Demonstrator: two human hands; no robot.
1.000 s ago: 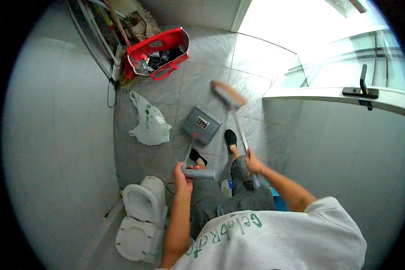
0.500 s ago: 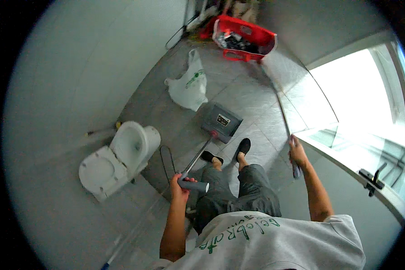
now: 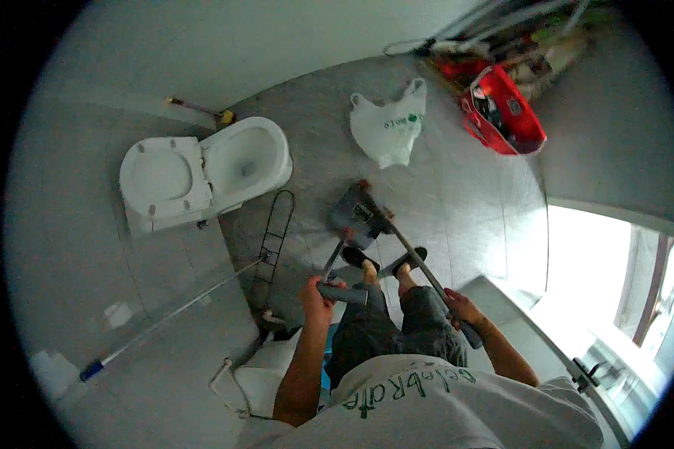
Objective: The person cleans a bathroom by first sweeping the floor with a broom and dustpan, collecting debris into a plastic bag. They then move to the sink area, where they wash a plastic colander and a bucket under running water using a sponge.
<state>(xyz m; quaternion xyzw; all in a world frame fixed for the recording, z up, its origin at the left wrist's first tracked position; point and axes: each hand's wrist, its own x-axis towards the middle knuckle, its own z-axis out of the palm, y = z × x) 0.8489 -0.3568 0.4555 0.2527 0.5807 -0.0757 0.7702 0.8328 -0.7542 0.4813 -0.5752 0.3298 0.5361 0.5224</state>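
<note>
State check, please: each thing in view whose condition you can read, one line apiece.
Grey dustpan: held by its handle
Long-handled broom: held, head overlapping the dustpan in view
Left hand: grip closed on dustpan
Right hand: grip closed on broom
Toilet: open
White plastic bag: lying down
Red bag: open, partly filled
Door: open

The room is dim and greyish, lit mainly by a doorway (image 3: 588, 258) just past three o'clock, where the white is burnt out. Glare pales the floor (image 3: 494, 217) on that side; toward nine o'clock it falls into murk, with visible grain. The broom head (image 3: 378, 208) near the centre is smeared, and the clutter (image 3: 550, 56) toward two o'clock is soft. At twelve, the wall (image 3: 292, 37) meets the floor in a bent line; black rings the rim.
</note>
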